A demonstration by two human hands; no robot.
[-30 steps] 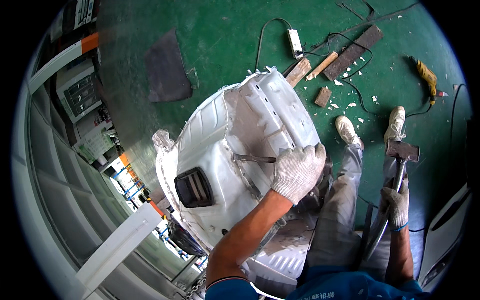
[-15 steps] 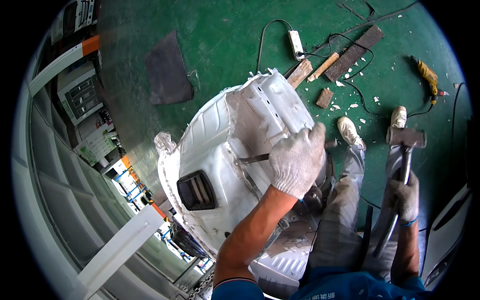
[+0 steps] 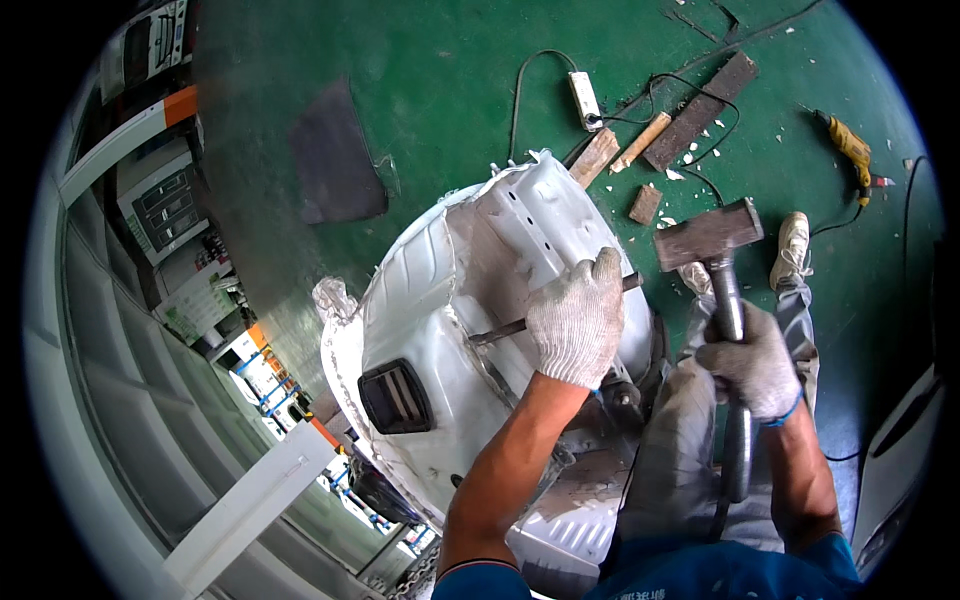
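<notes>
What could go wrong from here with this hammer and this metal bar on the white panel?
The left hand grips the bar just short of its exposed end, so a stray blow from the hammer in the right hand might hit it.
The bar's tip appears to meet the white panel near a seam; it could skid and mark the metal.
A small wood block lies near the left shoe, a possible trip hazard.

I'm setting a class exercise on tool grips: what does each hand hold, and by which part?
The gloved left hand holds a dark metal bar around its middle, both ends showing; the gloved right hand holds a hammer partway along its handle.
</notes>
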